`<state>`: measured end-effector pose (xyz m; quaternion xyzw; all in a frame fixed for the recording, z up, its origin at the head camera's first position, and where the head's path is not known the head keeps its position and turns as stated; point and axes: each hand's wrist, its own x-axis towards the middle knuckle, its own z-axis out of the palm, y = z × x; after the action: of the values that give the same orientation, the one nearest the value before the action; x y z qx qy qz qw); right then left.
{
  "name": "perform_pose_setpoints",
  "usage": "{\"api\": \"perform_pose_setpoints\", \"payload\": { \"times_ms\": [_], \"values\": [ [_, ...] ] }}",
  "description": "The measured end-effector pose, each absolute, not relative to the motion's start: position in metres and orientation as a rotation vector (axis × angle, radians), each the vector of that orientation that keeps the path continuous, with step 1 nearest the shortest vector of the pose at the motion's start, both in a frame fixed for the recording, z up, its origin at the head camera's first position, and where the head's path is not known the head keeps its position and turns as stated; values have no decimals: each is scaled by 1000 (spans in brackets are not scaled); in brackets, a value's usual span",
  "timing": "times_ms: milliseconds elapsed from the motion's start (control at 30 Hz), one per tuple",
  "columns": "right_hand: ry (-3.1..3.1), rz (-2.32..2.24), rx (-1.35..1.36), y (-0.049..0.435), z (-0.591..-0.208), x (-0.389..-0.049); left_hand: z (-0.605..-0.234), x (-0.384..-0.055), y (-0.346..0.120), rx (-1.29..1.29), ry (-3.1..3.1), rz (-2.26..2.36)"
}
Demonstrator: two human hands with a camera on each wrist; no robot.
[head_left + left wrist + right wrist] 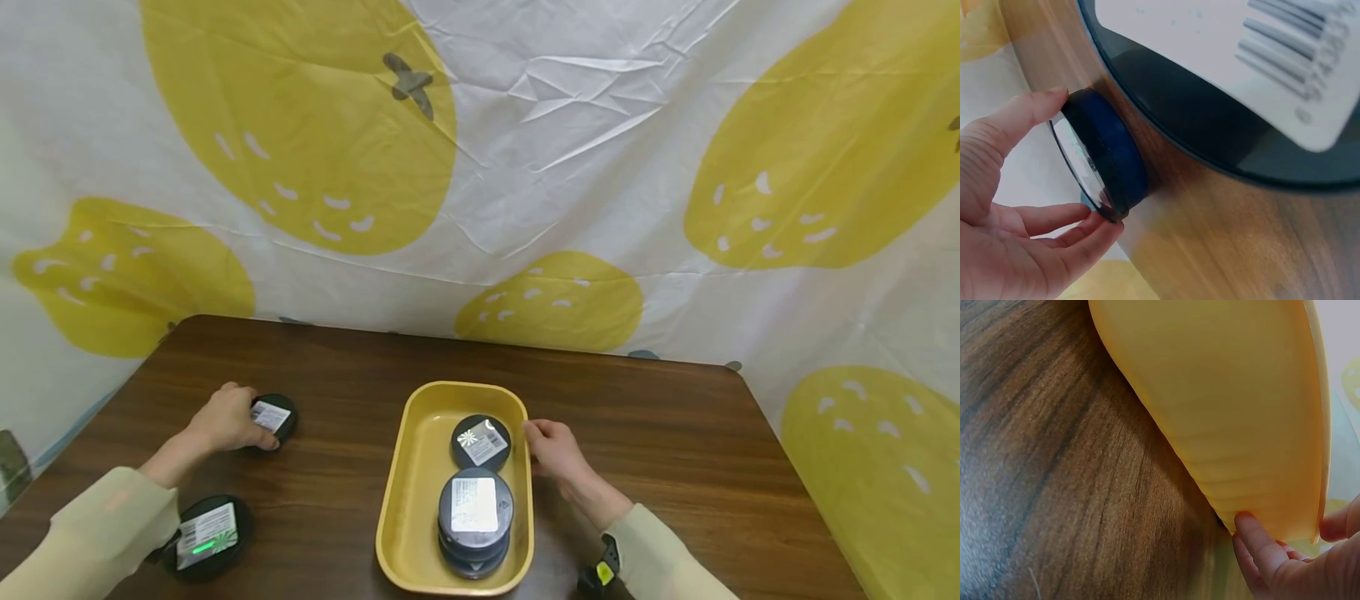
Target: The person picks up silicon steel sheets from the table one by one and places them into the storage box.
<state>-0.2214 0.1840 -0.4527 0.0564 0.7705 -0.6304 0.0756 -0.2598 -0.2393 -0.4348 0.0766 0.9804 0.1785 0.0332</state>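
At the left of the table my left hand [225,419] holds a round, flat, dark container with a white label [272,421]. In the left wrist view, thumb and fingertips span its rim, and its side [1124,150] is dark blue. A second labelled dark container [206,537] lies nearer, beside the left forearm. My right hand [558,454] grips the right edge of a yellow tray [397,483]; in the right wrist view the thumb is at the rim and fingers touch the outer wall [1247,437]. Inside the tray, one container [480,442] lies beyond a stack of similar ones [474,508].
The brown wooden table [637,400] reaches back to a white curtain [570,167] printed with yellow fruit. A dark band with a yellow-faced device [604,572] is on the right wrist, close to the table's surface.
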Motion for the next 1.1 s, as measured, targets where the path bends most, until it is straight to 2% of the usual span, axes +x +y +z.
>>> {"api": "perform_pose_setpoints", "payload": {
  "times_ms": [467, 1100],
  "values": [
    [2312, -1869, 195, 183, -453, -223, -437, -263, -238, 200, 2962, 518],
    [2324, -1887, 160, 184, -454, -221, -398, -266, -185, 411, 3007, 563]
  ]
}}
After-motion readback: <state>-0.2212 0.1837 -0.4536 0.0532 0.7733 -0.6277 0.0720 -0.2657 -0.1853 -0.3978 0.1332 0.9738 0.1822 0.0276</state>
